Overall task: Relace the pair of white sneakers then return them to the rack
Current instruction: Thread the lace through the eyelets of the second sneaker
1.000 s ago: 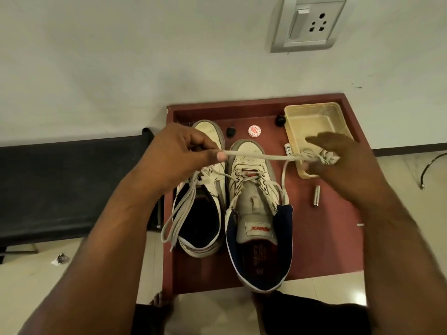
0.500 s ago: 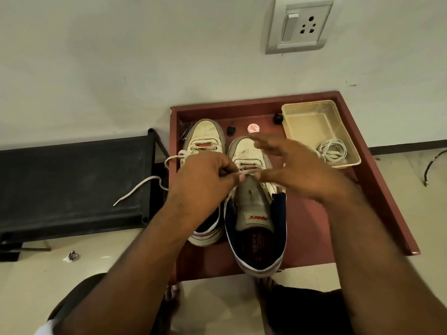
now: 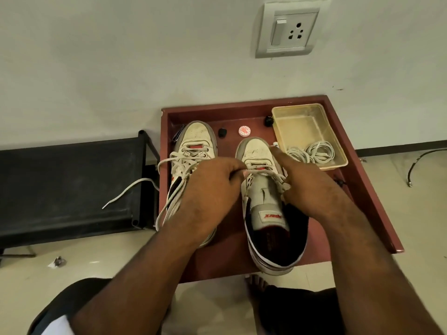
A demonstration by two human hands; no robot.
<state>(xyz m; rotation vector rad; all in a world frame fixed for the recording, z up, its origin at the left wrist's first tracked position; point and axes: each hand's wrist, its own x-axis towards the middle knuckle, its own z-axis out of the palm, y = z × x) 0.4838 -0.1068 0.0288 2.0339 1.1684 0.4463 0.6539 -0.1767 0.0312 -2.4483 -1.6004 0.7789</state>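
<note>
Two white sneakers stand side by side on a dark red table (image 3: 367, 201), toes to the wall. The left sneaker (image 3: 196, 141) has loose laces; one lace end (image 3: 128, 192) trails left over the black rack. The right sneaker (image 3: 261, 194) has its tongue up and a lace through the lowest eyelets. My left hand (image 3: 212, 189) pinches that lace at the shoe's left eyelet row. My right hand (image 3: 312, 187) rests on the shoe's right side, fingers curled at the lace there and the forefinger stretched along the toe.
A clear plastic tub (image 3: 285, 117) at the table's back right holds a coiled white lace (image 3: 314, 152). Small black caps (image 3: 222, 132) and a red-white disc (image 3: 244, 130) lie behind the shoes. A black rack (image 3: 67, 184) stands left of the table. A wall socket (image 3: 290, 30) is above.
Both hands have drawn in from a wide lace pull to the right sneaker's eyelets. A lace end now trails over the rack, and the coiled lace lies in the tub.
</note>
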